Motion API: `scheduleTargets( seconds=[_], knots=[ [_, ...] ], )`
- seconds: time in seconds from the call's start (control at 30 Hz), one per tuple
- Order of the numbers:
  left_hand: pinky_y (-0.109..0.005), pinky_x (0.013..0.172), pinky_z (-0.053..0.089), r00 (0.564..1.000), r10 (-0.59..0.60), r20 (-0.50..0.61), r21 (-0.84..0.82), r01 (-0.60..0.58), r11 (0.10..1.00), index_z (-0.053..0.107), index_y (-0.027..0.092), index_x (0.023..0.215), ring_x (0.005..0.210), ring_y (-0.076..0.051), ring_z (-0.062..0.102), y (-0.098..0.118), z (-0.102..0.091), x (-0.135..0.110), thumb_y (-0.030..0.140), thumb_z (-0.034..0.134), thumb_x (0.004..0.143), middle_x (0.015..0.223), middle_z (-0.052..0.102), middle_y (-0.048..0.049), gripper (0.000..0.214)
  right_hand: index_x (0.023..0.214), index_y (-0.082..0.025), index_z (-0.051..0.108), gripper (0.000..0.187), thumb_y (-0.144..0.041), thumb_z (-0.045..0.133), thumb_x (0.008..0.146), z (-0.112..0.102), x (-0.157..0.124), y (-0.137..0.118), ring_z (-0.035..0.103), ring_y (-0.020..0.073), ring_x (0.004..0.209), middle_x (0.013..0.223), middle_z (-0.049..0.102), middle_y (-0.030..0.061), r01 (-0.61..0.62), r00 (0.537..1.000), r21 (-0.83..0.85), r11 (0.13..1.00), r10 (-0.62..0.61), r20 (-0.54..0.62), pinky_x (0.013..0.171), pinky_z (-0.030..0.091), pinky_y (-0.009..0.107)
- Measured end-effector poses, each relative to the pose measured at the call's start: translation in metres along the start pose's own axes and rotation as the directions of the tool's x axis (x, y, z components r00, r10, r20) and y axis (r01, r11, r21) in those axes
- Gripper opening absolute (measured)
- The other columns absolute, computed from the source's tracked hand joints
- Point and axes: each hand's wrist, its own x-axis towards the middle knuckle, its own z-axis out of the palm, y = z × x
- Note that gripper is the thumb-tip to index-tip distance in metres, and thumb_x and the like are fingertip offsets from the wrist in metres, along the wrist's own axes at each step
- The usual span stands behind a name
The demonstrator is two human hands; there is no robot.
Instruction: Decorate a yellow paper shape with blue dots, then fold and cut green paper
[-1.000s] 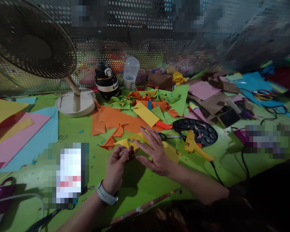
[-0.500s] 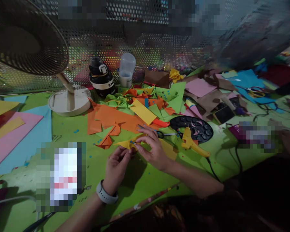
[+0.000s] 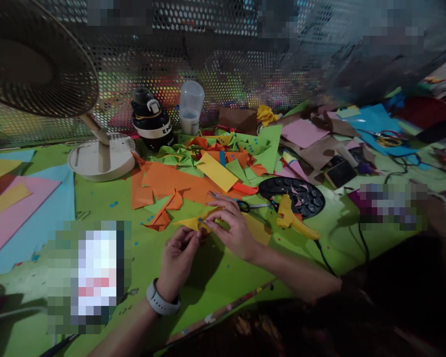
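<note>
My left hand [image 3: 178,255], wearing a grey watch band [image 3: 162,299] at its wrist, pinches the lower edge of a small folded yellow paper [image 3: 188,223] with blue dots on it. My right hand [image 3: 235,229] reaches in from the right, thumb and index finger closed together at the paper's right part. Whatever sits between those fingertips is too small to make out. A thin grey piece shows behind the right fingers. Beneath the right hand lies a flat yellow sheet [image 3: 259,228]. Scissors [image 3: 250,205] rest just beyond it, and a folded orange paper [image 3: 159,219] with blue dots lies to the left.
A yellow glue gun [image 3: 295,220] lies on the right beside a black palette [image 3: 312,198]. Orange sheets [image 3: 171,181], a black bottle [image 3: 152,124] and a clear bottle [image 3: 191,106] stand beyond. A fan [image 3: 100,166] and blurred-out screen [image 3: 96,272] are left.
The view has shifted slightly, so most things appear a little further left. Both hands keep nearly the same hold at the yellow paper.
</note>
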Motion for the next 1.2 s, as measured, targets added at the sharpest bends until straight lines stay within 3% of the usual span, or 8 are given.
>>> scheduleTargets(
  seconds=[0.23, 0.77, 1.03, 1.2],
  knots=[
    [-0.027, 0.069, 0.051, 1.0, -0.013, 0.024, 0.005, 0.012, 1.0, 0.069, 0.022, 0.077, 0.067, -0.017, 0.063, -0.004, -0.002, 0.003, 0.041, 0.081, 0.069, 0.07, 0.07, -0.0015, 0.024, 0.085, -0.025, 0.068, 0.012, -0.034, 0.063, 0.09, -0.001, 0.002, -0.002, 0.048, 0.0234, 0.128, 0.115, 0.066, 0.0066, -0.088, 0.996, 0.066, 0.994, 0.088, 0.009, 0.108, 0.04, 0.043],
    [-0.022, 0.064, 0.049, 0.999, 0.017, 0.051, 0.012, -0.018, 1.0, 0.065, 0.019, 0.078, 0.062, -0.011, 0.058, -0.012, -0.005, 0.006, 0.038, 0.079, 0.072, 0.068, 0.067, 0.0019, 0.024, 0.084, -0.022, 0.068, 0.006, -0.025, 0.065, 0.089, 0.002, 0.001, 0.001, 0.054, 0.0223, 0.121, 0.116, 0.065, 0.0084, -0.022, 1.0, 0.109, 0.994, 0.022, 0.007, 0.104, 0.043, 0.041],
    [-0.021, 0.064, 0.048, 0.995, 0.081, 0.051, 0.075, -0.085, 0.994, 0.069, 0.018, 0.086, 0.064, -0.011, 0.057, -0.013, -0.008, 0.005, 0.037, 0.073, 0.079, 0.072, 0.067, 0.0008, 0.021, 0.087, -0.021, 0.068, 0.004, -0.022, 0.064, 0.088, 0.002, 0.0, 0.001, 0.061, 0.0199, 0.11, 0.111, 0.066, 0.0081, -0.063, 0.996, 0.143, 0.988, 0.053, 0.073, 0.099, 0.047, 0.038],
    [-0.021, 0.06, 0.049, 0.995, 0.098, 0.015, 0.078, -0.099, 0.992, 0.067, 0.018, 0.079, 0.063, -0.011, 0.058, -0.013, -0.005, 0.005, 0.041, 0.075, 0.076, 0.069, 0.066, 0.0008, 0.025, 0.086, -0.021, 0.067, 0.004, -0.022, 0.065, 0.088, 0.003, -0.001, 0.003, 0.062, 0.0195, 0.107, 0.108, 0.068, 0.0074, -0.046, 0.997, 0.124, 0.991, 0.039, 0.062, 0.098, 0.047, 0.037]
  ],
)
